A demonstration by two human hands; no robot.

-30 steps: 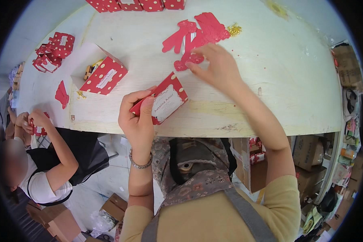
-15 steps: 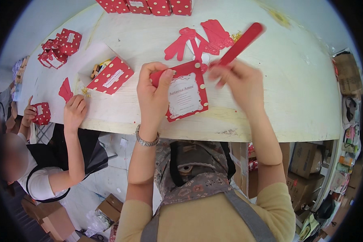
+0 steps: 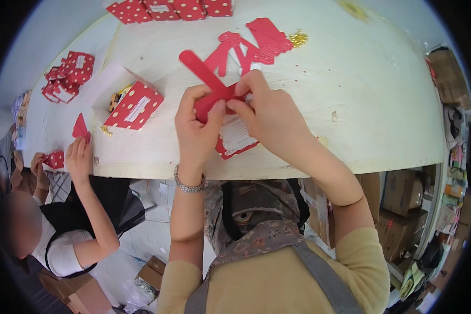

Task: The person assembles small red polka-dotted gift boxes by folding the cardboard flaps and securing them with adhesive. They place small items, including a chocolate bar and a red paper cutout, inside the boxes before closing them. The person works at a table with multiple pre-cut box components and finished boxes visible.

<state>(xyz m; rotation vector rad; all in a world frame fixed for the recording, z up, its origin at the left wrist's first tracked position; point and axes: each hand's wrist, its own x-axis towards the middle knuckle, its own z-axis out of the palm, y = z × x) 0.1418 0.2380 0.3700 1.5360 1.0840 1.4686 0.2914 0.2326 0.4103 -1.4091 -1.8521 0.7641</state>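
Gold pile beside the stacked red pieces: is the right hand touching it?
Apart. In the head view, white tabletop shows between the right hand and the gold pile.

A small assembly workshop: a shared worktable point(image 3: 382, 120) bears a row of polka-dot boxes point(image 3: 188, 9) and loose paper cut-outs point(image 3: 269, 36); a co-worker point(image 3: 65, 255) sits alongside, cardboard cartons point(image 3: 403, 192) beneath.

The left hand point(image 3: 199, 112) grips a red box point(image 3: 238, 137); the right hand point(image 3: 269, 110) apparently pinches a red strip point(image 3: 201, 68) there
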